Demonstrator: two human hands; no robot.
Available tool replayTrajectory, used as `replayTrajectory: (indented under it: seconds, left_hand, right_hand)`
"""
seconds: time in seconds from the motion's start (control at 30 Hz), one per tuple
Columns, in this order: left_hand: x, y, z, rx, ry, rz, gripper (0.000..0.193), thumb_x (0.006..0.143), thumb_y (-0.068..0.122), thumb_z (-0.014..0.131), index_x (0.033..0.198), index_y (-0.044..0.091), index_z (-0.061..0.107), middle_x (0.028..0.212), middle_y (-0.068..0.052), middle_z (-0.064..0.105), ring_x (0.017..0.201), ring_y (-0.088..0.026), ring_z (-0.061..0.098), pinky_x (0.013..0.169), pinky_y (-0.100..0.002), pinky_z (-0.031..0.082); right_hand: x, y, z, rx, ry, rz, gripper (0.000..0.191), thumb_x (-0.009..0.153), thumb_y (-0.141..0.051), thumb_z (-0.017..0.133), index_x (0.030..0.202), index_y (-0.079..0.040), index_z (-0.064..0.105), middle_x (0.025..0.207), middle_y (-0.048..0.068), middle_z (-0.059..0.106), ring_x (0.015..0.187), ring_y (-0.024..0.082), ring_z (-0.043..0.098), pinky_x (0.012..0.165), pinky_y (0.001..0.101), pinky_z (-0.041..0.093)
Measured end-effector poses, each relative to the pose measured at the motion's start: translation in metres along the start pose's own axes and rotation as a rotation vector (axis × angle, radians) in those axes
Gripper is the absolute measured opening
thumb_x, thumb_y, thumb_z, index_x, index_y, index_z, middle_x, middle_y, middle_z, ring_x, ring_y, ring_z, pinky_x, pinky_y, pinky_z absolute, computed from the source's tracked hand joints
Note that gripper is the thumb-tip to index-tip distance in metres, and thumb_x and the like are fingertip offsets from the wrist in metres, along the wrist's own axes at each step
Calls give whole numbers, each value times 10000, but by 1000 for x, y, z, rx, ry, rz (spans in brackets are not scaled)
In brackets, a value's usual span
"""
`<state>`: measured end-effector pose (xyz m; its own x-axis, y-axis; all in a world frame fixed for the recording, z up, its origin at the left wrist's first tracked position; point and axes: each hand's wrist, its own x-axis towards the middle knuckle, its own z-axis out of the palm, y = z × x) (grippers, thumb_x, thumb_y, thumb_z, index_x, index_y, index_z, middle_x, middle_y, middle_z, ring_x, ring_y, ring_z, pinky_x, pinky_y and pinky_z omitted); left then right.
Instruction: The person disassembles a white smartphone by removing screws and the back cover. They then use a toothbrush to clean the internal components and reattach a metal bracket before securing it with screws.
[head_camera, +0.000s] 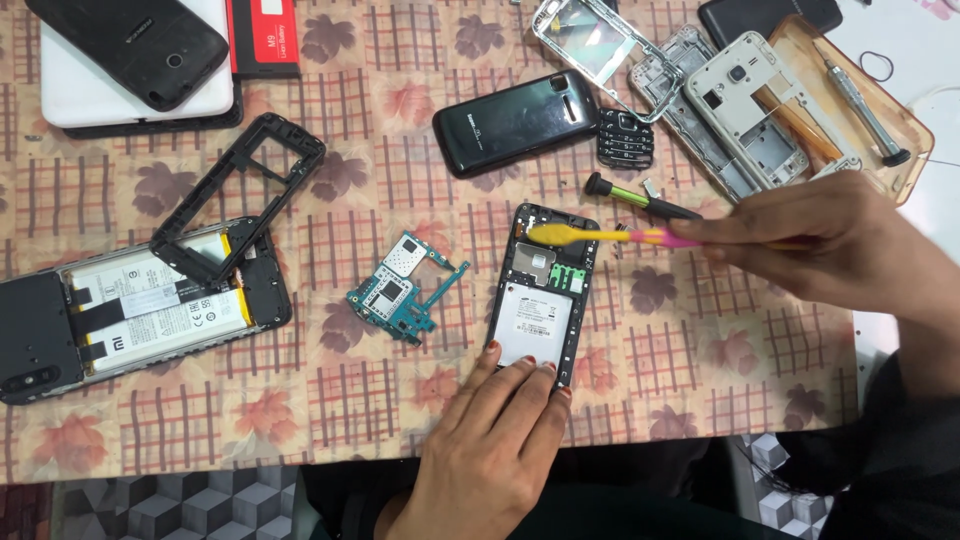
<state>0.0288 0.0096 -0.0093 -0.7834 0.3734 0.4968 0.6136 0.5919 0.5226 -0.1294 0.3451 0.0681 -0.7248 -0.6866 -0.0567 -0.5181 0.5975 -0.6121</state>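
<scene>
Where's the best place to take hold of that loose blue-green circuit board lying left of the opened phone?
Probably by the long edges of the circuit board, near its wider lower-left body, coming from above. It lies flat on the tablecloth, apart from the opened phone, so the edges are free. The thin arm toward its upper right looks fragile; keep your grip off the metal shields.

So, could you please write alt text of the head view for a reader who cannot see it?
The left hand presses on an opened phone on a patterned tablecloth, while the right hand holds a yellow brush over the phone's top end. A loose circuit board, other phones and frames lie around.
</scene>
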Motion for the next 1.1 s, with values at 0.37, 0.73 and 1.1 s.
replayTrajectory:
  seconds: [0.37, 0.73, 1.1]
  left_hand:
    - [-1, 0, 0, 3, -15, -5, 84, 929, 109, 724, 948, 28, 736, 1110, -115, 723, 1119, -258, 697, 1070, -520, 535]
    - [-2, -1, 1, 2, -24, -9, 80, 921, 115, 731, 935, 37, 735, 1100, -110, 726, 1114, -249, 697, 1052, -515, 547]
    - [1, -1, -3, 22, -9, 2, 80, 921, 114, 734, 952, 40, 739, 1095, -101, 718, 1087, -229, 696, 1047, -497, 558]
  right_hand:
    - [17, -27, 9, -27, 41, 107, 251, 851, -106, 721, 1092, -113, 791, 660, 52, 774, 385, 67, 587, 281, 217, 370]
    - [10, -24, 14, -108, 75, 104, 282, 848, -88, 725, 1124, -103, 777, 722, 47, 745, 470, 66, 639, 367, 226, 457]
    - [14, -24, 24, -95, 137, 26, 259, 853, -82, 720, 1106, -88, 772, 722, 46, 749, 442, 67, 603, 309, 240, 418]
